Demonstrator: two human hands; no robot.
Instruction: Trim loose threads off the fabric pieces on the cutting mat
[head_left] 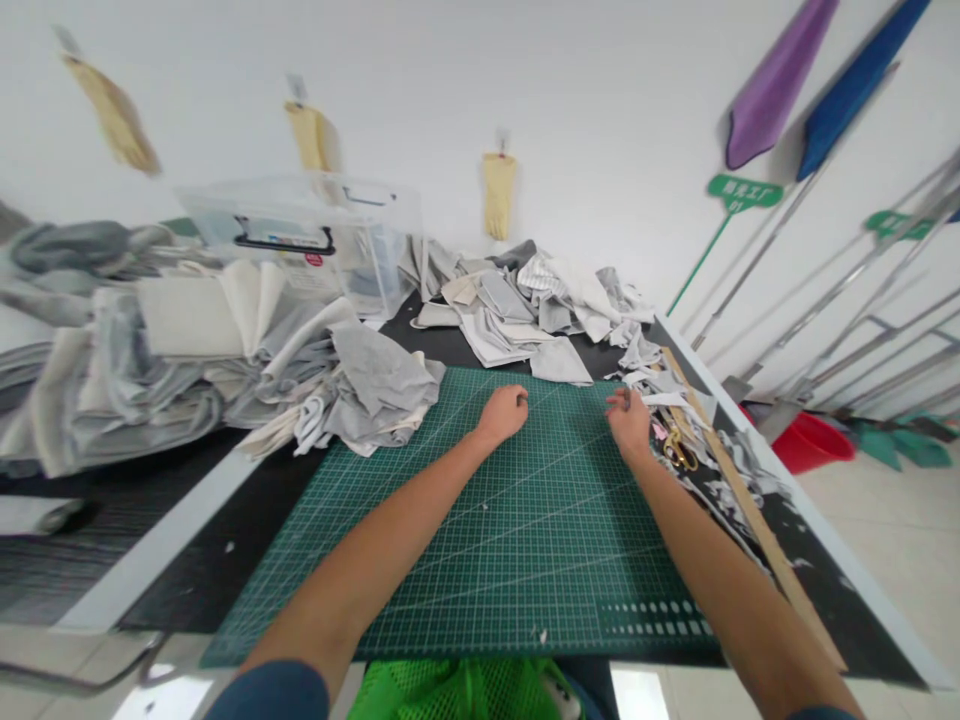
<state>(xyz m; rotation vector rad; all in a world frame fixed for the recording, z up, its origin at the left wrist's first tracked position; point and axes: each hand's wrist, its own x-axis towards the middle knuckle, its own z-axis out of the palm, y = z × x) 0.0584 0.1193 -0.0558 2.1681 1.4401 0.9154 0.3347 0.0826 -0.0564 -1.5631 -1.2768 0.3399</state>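
Both my arms reach out over a green cutting mat (480,540) on a black table. My left hand (505,412) hovers over the mat's far part, fingers curled into a loose fist with nothing visible in it. My right hand (628,420) is at the mat's far right edge, fingers bent and pinched together; whether they hold anything is unclear. Just right of it lie gold-handled scissors (679,448) among fabric scraps (720,470) and a long wooden ruler (750,510).
Heaps of grey and white cloth pieces (352,390) lie left of the mat, more cloth (525,300) behind it. A clear plastic box (300,235) stands at the back. Gloves hang on the wall. A red bucket (814,440) and metal poles are on the right. Green mesh (465,690) lies near me.
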